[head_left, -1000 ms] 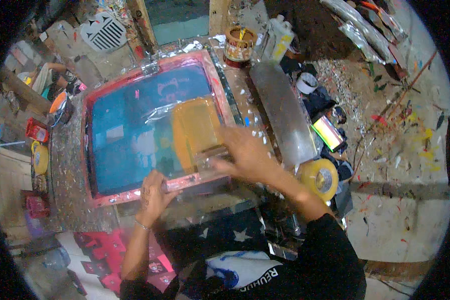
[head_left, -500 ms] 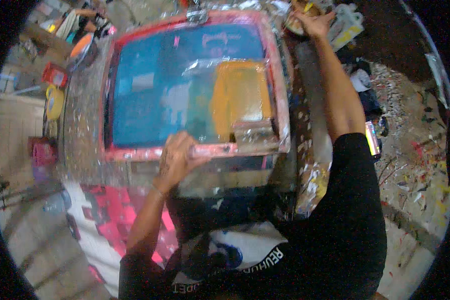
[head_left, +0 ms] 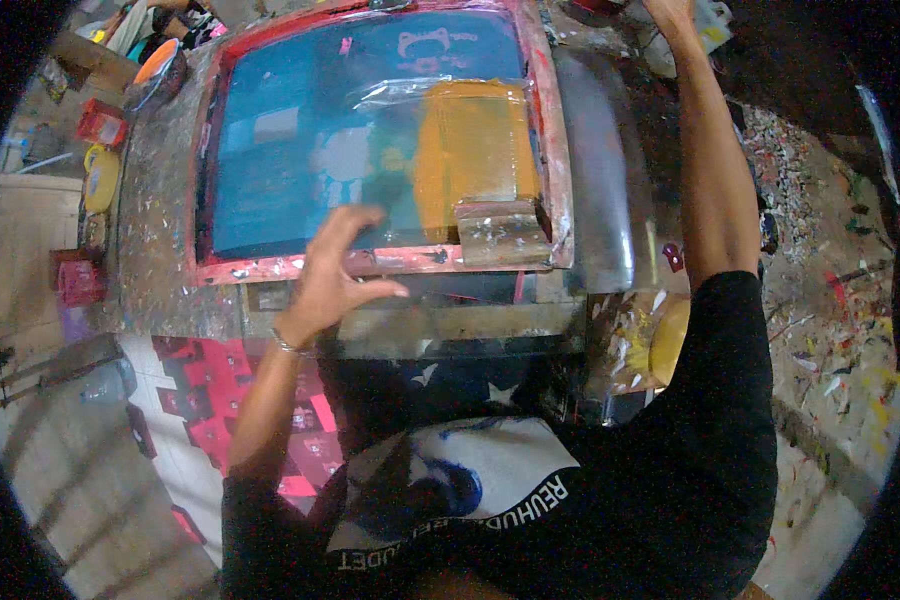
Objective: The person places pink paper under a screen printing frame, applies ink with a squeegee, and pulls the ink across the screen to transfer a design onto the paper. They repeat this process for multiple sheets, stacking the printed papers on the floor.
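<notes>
Left hand [head_left: 328, 272] over near rail of red-pink rectangular blue-mesh frame [head_left: 270, 268], fingers spread, loose. Right hand [head_left: 669, 12] beside pale plastic jug [head_left: 715, 24], fingers cropped, can't tell grip.

The upper edge crops the right hand [head_left: 671, 14].

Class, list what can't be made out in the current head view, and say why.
Head view:
- Right hand: fingers cut off by the top edge; any hold unknown.
- Left hand: fingertips blurred; contact with the pink frame unclear.
- Round yellow thing: partly hidden behind the black sleeve.
</notes>
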`<state>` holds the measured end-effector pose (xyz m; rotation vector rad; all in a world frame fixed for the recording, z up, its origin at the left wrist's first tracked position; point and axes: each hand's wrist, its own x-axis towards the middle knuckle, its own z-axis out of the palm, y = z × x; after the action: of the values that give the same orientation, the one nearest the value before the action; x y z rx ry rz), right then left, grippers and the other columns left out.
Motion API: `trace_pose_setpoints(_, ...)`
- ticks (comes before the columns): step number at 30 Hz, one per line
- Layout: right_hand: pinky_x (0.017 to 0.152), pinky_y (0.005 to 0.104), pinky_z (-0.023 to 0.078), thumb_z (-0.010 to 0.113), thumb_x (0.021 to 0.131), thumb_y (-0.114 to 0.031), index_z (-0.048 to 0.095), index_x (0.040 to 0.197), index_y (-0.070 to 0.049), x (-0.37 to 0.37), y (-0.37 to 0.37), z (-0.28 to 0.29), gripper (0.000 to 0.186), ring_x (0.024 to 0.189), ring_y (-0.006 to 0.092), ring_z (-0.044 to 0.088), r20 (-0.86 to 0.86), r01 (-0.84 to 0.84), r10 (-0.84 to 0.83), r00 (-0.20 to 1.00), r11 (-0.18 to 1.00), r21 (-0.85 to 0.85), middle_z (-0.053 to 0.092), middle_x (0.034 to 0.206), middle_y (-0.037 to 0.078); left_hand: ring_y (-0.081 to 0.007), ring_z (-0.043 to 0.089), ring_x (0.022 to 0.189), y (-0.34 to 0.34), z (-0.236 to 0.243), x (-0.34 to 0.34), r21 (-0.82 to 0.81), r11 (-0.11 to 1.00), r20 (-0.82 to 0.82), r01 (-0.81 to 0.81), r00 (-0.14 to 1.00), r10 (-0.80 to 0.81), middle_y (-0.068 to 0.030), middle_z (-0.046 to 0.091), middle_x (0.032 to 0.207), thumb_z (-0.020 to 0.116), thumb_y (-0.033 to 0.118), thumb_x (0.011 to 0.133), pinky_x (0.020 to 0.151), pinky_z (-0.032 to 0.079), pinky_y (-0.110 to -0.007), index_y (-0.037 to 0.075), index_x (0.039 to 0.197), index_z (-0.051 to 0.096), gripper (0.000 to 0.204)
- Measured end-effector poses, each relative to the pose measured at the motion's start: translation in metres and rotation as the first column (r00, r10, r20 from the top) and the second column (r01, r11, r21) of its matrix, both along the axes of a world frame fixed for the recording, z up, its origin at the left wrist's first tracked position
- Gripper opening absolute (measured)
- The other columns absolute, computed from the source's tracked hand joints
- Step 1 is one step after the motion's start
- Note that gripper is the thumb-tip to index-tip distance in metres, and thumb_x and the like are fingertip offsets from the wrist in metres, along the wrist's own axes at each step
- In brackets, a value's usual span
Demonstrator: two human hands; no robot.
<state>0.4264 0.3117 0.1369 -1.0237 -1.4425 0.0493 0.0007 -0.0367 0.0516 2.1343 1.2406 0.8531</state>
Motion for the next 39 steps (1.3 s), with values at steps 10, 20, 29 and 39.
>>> trace_pose_setpoints(10, 0.111, 0.0442, 0.049, 0.101, 0.057, -0.009, 0.018, 0.158, -0.001, -0.163, -0.218, 0.057, 0.13, 0.13, 0.0308, 0.058, -0.148, -0.642, 0.627, 0.765, 0.719, -0.267, 0.057, 0.139, 0.024, -0.0449, 0.031, 0.151, 0.067, 0.083, 0.081, 0.378, 0.881, 0.182, -0.285, 0.956, 0.231, -0.0346, 0.027, 0.16, 0.103, 0.042, 0.053, 0.125, 0.027, -0.048, -0.011, 0.159, 0.001, 0.156)
trace_pose_setpoints(20, 0.118, 0.0482, 0.039, 0.094, 0.07, -0.026, 0.039, 0.152, 0.0, -0.206, -0.303, 0.061, 0.102, 0.141, 0.0397, 0.05, 0.371, -0.62, 0.649, 0.664, 0.755, -0.212, 0.056, 0.145, 0.02, -0.0368, 0.048, 0.141, -0.017, 0.025, 0.011, 0.312, 0.859, 0.41, -0.407, 0.873, 0.265, -0.0224, 0.046, 0.152, 0.102, 0.03, 0.06, 0.119, 0.04, -0.047, -0.002, 0.152, 0.035, 0.118)
trace_pose_setpoints(29, 0.083, 0.0415, 0.056, 0.079, 0.081, -0.007, 0.076, 0.094, -0.002, -0.226, -0.284, 0.083, 0.014, 0.095, 0.0328, 0.068, 0.627, -0.615, 0.624, 0.466, 0.738, -0.278, 0.07, 0.099, 0.013, -0.0365, 0.05, 0.139, -0.018, 0.031, 0.007, 0.164, 0.911, 0.465, -0.378, 0.844, 0.267, -0.0219, 0.047, 0.15, 0.101, 0.02, 0.061, 0.117, 0.041, -0.047, -0.001, 0.154, 0.033, 0.117)
trace_pose_setpoints(39, 0.076, 0.0391, 0.058, 0.069, 0.091, -0.009, 0.072, 0.096, 0.001, -0.214, -0.261, 0.102, 0.011, 0.08, 0.0312, 0.073, 0.488, -0.551, 0.671, 0.558, 0.74, -0.386, 0.073, 0.087, 0.016, -0.0436, 0.05, 0.132, 0.022, 0.039, 0.003, 0.332, 0.821, 0.256, -0.465, 0.882, 0.397, -0.024, 0.051, 0.143, 0.099, 0.019, 0.058, 0.112, 0.042, -0.05, -0.003, 0.15, 0.037, 0.113)
